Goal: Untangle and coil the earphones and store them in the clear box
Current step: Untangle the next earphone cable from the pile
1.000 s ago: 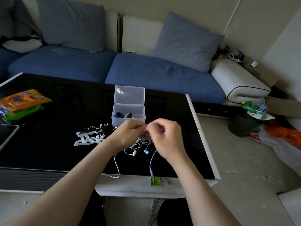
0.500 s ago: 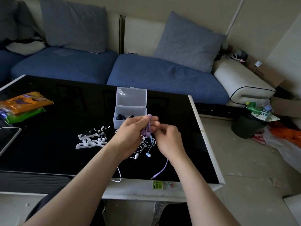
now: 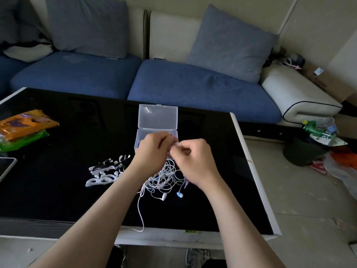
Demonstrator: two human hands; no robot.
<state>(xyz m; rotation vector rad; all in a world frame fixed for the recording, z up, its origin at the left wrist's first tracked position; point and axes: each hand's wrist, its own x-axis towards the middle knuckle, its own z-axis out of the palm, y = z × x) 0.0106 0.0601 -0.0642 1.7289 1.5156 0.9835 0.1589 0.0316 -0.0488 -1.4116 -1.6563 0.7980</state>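
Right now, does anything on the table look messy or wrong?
Yes. The earphones are a knotted bundle of white and bluish cords under both hands, not coiled. One white cord trails off to the table's front edge. The clear box stands open behind the left hand and right hand.

Light: dim, soft daylight indoors.
Glare: faint reflections on the glossy black table (image 3: 58, 190).
Shadows: weak, diffuse.
Focus: fairly sharp overall; the fingers look slightly soft.
Edges: wide-angle bending; the table edges bow.
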